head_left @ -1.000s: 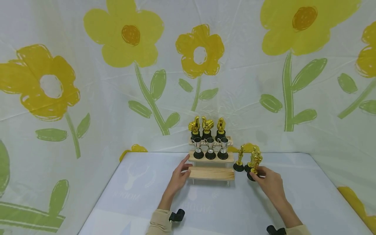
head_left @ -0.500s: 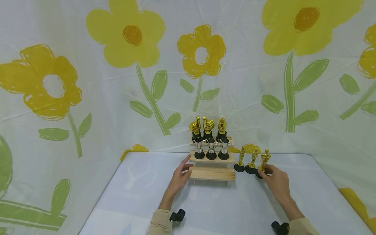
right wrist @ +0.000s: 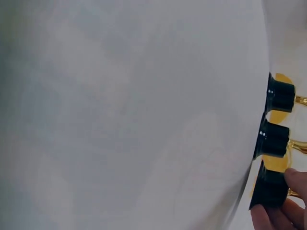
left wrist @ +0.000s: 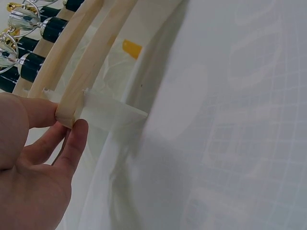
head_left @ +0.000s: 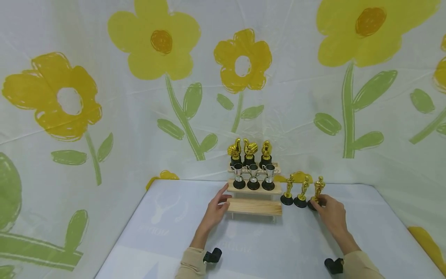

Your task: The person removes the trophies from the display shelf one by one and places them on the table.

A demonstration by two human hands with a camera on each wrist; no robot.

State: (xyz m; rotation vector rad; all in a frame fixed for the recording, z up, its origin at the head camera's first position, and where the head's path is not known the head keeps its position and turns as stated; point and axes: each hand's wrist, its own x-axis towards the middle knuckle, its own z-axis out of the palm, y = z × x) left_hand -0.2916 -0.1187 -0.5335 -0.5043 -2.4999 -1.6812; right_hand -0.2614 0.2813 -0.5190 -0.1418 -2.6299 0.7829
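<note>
A three-step wooden display stand (head_left: 254,206) is on the table, its lowest step bare. My left hand (head_left: 214,213) grips the left end of that step; in the left wrist view the thumb and fingers (left wrist: 76,143) pinch the wood. Right of the stand, my right hand (head_left: 333,215) holds a gold statuette trophy (head_left: 319,185) low down by its black base (right wrist: 270,189). Two matching statuettes, a left one (head_left: 289,186) and a middle one (head_left: 304,188), stand upright beside it in a row. The fingers partly cover the held trophy's lower part.
Three silver cup trophies (head_left: 253,177) line the middle step. On the top step are two gold thumbs-up trophies (head_left: 249,148) and another gold trophy (head_left: 266,149). A flower-patterned curtain (head_left: 285,97) hangs behind the white table (head_left: 167,224).
My right hand has carried its statuette rightward and back from in front of the middle one to the row's right end. The left hand keeps its hold on the stand.
</note>
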